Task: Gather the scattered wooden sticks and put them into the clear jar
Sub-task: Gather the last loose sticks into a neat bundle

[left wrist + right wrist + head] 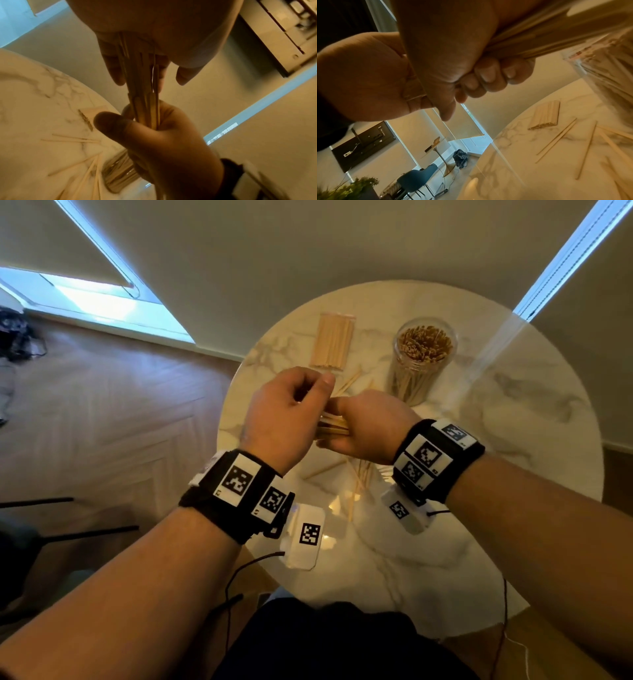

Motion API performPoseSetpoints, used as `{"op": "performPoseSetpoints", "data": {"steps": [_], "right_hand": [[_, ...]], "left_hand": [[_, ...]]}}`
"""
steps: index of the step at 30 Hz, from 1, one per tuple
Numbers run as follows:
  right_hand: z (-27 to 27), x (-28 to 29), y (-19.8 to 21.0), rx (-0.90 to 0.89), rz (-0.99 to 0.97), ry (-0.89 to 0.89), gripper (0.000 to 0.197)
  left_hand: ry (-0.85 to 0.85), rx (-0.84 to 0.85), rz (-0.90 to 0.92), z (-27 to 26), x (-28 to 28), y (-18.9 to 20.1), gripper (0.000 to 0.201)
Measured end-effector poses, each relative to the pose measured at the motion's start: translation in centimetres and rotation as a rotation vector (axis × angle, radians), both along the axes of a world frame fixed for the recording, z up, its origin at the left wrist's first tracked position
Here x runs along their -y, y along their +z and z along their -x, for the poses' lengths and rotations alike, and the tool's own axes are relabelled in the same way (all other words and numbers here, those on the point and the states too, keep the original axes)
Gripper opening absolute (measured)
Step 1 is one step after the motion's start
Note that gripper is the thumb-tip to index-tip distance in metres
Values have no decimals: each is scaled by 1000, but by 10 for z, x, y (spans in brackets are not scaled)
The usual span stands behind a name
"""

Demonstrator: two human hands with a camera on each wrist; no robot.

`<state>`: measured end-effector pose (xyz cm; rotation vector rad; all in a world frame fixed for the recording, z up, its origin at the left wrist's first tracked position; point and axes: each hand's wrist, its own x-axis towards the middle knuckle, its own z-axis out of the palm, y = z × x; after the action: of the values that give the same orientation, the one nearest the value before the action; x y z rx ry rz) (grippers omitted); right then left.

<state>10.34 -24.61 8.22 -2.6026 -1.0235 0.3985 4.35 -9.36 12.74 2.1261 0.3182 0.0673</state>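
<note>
Both hands meet above the marble table (pixel 513 419) and hold one bundle of wooden sticks (pixel 334 428). My left hand (pixel 291 412) closes over one end; in the left wrist view the bundle (pixel 145 108) runs up between its fingers (pixel 113 70). My right hand (pixel 363 426) grips the other end, its fingers (pixel 488 77) curled tight round the sticks (pixel 556 36). The clear jar (pixel 424 354) stands upright beyond my right hand, packed with sticks. Loose sticks (pixel 358 481) lie on the table under my hands, and a few more (pixel 349 383) just beyond them.
A flat, tidy pack of sticks (pixel 332 342) lies at the back of the table, left of the jar. The round table's edge (pixel 233 392) curves just left of my left hand, with wooden floor (pixel 120 405) beyond. Cables hang from both wristbands.
</note>
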Motion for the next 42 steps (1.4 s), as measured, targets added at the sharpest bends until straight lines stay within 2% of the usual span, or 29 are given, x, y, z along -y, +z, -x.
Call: {"op": "performPoseSetpoints", "data": {"steps": [1,3,5,6,7,9,10,12,14,16,17,21,23,28,31,34,37,42], "right_hand": [[2,-3,0,-6,-12,-29,46],[5,-9,4,-10,-27,-65,50],[7,-18,9,-21,1,-36,42],[8,-21,11,-37,20,-29,38],[8,-23,14,-61,34,-50,34],[8,-21,21,-138,-1,-141,36],[8,-18,26,-182,-57,-213,39],[9,-8,42,-273,-284,-396,42],[8,1,59,-410,-688,-568,47],[5,7,79,-524,-1104,-647,51],[2,7,89,-540,-1240,-677,53],[-1,1,116,-527,-1614,-758,52],[0,-3,121,-502,-1720,-813,50],[11,-12,119,-385,-1682,-836,50],[20,-27,116,-277,-1611,-755,47],[22,-36,112,-241,-1587,-668,39],[19,-37,109,-276,-1545,-596,26],[16,-33,101,-416,-1408,-441,31]], "left_hand": [[-23,33,-73,0,-2,-1,17],[-67,109,-182,-1,-6,-4,20],[-116,143,-167,-6,-10,-6,24],[-124,142,-51,-10,-11,-7,25],[-105,135,156,-15,-13,-4,25],[18,103,682,-27,-22,1,29],[92,63,884,-31,-28,2,34],[167,-81,1060,-36,-36,-2,43],[113,-257,1069,-34,-37,-10,49],[22,-407,1056,-25,-31,-19,52],[-19,-468,1072,-21,-27,-21,54],[-138,-637,1239,-11,-10,-18,64],[-155,-701,1300,-7,-2,-14,69],[-97,-782,1468,0,7,-9,62],[-45,-776,1586,-5,6,-6,63],[-58,-768,1635,-13,4,1,60],[-99,-716,1639,-20,-1,7,57],[-211,-718,1568,-24,-14,0,58]]}}
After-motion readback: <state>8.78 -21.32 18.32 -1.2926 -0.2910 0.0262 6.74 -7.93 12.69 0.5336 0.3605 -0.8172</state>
